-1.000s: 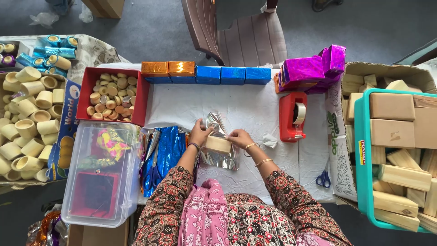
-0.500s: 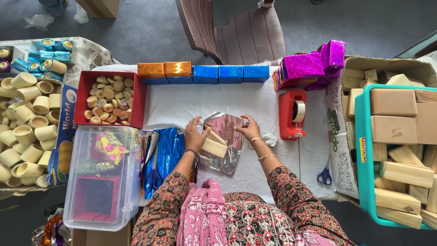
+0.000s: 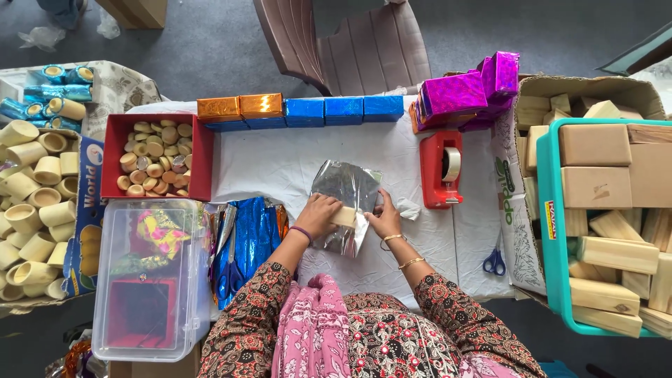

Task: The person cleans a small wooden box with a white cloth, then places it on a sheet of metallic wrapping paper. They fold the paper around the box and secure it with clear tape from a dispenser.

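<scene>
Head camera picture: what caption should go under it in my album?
Left hand and right hand press a wooden block onto silver foil beside a red tape dispenser.

A white-covered worktop [image 3: 280, 164] carries a red tray of round discs [image 3: 155, 157], a row of orange and blue foil boxes [image 3: 301, 110] and a red tape dispenser [image 3: 441, 169]. A silver foil sheet [image 3: 344, 189] lies mid-worktop, blue scissors [image 3: 495, 260] by the right edge.
</scene>
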